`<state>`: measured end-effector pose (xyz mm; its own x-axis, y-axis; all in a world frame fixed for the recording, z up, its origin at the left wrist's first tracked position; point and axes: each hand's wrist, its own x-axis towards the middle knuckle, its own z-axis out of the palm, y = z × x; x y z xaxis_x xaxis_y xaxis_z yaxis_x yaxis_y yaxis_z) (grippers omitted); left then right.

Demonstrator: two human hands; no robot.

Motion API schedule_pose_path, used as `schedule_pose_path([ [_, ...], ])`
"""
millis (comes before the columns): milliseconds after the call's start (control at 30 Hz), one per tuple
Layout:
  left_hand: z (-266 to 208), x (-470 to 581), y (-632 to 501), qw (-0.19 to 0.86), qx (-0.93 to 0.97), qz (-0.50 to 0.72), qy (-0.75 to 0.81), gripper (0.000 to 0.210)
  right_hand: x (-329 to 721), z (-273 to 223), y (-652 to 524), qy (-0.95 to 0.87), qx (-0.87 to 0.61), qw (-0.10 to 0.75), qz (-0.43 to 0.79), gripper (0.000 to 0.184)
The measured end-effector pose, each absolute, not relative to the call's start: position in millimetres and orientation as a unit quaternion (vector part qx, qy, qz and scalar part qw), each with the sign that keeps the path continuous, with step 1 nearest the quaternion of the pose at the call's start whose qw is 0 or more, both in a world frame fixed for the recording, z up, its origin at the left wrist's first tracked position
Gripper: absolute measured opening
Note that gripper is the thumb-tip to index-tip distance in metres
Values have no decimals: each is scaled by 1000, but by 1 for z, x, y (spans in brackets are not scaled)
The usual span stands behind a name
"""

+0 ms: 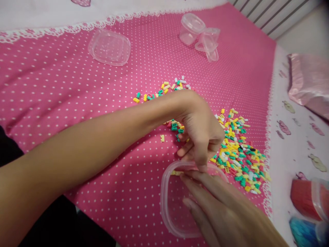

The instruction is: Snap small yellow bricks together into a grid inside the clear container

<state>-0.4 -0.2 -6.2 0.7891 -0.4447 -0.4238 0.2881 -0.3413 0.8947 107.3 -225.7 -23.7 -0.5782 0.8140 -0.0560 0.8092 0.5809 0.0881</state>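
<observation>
My left hand (202, 132) reaches across from the left with its wrist bent down. Its fingers are curled, and one digit points down at the far rim of a clear plastic container (164, 199). Whatever its fingers may hold is hidden. My right hand (218, 209) comes from the lower right and lies over the container, fingers stretched out and dipping inside the rim. Close to its fingertips, a pale yellow toy building brick (176, 173) shows by the container's far wall. Beyond my left hand spreads a pile of small building bricks (233, 147) in yellow, green, red and white.
More bricks (167, 87) lie behind my left forearm, on the pink dotted cloth (64, 85). A clear lid (110, 47) rests at the far left, small clear containers (191, 29) at the back. Red (304, 199) and blue-filled tubs (303, 231) and a shiny pink packet (311, 80) are on the right.
</observation>
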Motion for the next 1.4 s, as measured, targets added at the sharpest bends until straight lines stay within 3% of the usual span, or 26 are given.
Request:
schedule_pose_path([
  [567, -6, 0, -1, 567, 759, -314, -58, 21, 112, -31, -230, 890, 453, 54, 21, 51],
  [833, -6, -1, -1, 590, 744, -312, -36, 18, 104, -28, -227, 870, 491, 24, 42, 38],
  [1067, -5, -1, 0, 557, 769, -304, -74, 22, 112, -30, -228, 889, 454, 38, 49, 46],
  [1233, -3, -1, -3, 602, 738, -305, 12, 19, 115, -20, -224, 900, 433, 49, 22, 53],
  [1400, -1, -1, -7, 564, 771, -294, 2, 16, 106, -11, -215, 893, 448, 23, -24, 46],
])
